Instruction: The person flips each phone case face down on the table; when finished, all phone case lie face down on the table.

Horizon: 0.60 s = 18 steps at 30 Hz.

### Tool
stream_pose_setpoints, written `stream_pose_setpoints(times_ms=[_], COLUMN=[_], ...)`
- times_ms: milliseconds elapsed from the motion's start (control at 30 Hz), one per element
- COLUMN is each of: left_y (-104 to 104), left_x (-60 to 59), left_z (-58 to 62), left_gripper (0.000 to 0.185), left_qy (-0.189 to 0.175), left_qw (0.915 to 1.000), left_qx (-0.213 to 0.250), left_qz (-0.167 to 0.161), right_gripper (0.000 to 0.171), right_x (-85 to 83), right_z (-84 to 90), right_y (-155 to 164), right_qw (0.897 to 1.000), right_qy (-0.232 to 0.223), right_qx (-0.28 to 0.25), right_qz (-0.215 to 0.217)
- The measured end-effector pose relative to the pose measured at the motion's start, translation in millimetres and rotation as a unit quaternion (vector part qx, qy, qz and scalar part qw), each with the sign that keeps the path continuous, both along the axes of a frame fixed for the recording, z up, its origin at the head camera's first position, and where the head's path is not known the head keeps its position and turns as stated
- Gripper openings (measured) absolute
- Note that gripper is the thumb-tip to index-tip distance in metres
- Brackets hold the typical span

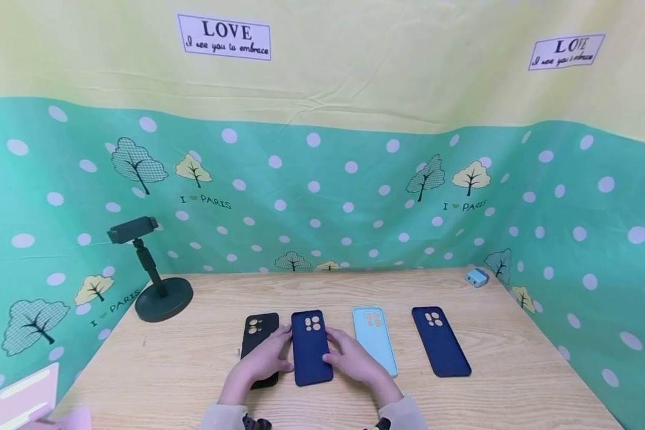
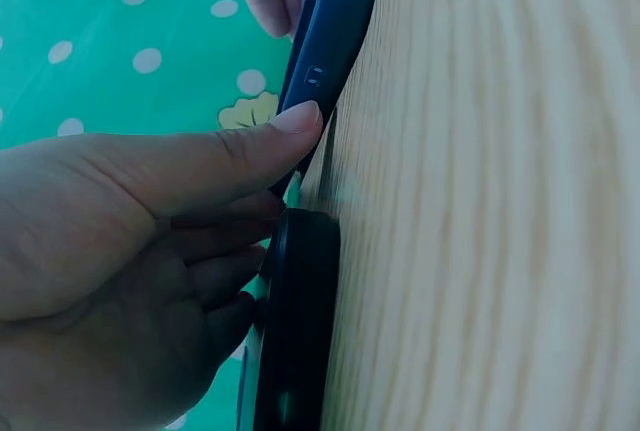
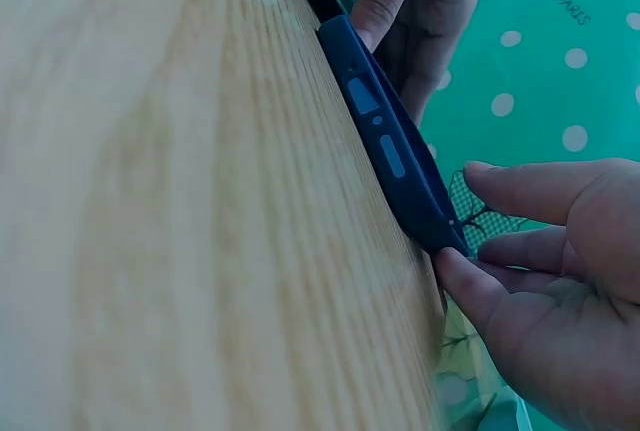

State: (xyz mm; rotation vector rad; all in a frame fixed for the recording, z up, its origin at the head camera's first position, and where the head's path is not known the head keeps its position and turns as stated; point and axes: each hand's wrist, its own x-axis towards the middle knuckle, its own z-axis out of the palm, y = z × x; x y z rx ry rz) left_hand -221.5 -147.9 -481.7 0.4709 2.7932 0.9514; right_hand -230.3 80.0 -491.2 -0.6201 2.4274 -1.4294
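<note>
In the head view, a dark blue phone case point(image 1: 312, 352) lies on the wooden table between my two hands. My left hand point(image 1: 266, 358) touches its left edge, thumb low and fingertips higher up. That hand is over a black phone case point(image 1: 260, 328), covering part of it. On the other side, my right hand point(image 1: 355, 358) touches the blue case's right edge. The left wrist view shows the left thumb point(image 2: 245, 156) straight against the case's side. In the right wrist view, one right fingertip point(image 3: 455, 271) meets the case's corner, while another finger stands off it.
Right of my hands lie a light blue phone case point(image 1: 376, 343), partly behind the right hand, and another dark blue phone case point(image 1: 442, 343). A black stand point(image 1: 163, 298) occupies the back left. A blue charger plug point(image 1: 476, 277) sits back right. Something pink point(image 1: 24, 397) shows at lower left.
</note>
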Motion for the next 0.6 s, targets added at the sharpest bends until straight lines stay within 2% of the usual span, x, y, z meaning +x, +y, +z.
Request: stream_pose_setpoints(times_ms=[133,300,600], left_y=[-0.8,-5.1,-9.7], left_x=[-1.1,-2.4,-5.0], left_z=[0.4,2.2,4.7], left_gripper=[0.069,0.070,0.070], left_qy=[-0.006,-0.022,-0.031], left_qw=[0.9999,0.9987,0.9939], left_qx=[0.009,0.045,0.098], left_qz=[-0.002,-0.006,-0.041], right_gripper=[0.061,0.062,0.063], right_x=[-0.1,-0.2,1.2], right_z=[0.1,0.2,0.9], right_y=[0.1,-0.2,-1.7], right_qw=[1.000,1.000,1.000], right_qy=[-0.002,-0.001,0.002], right_qx=[0.004,0.006,0.003], right_qz=[-0.004,-0.011,-0.020])
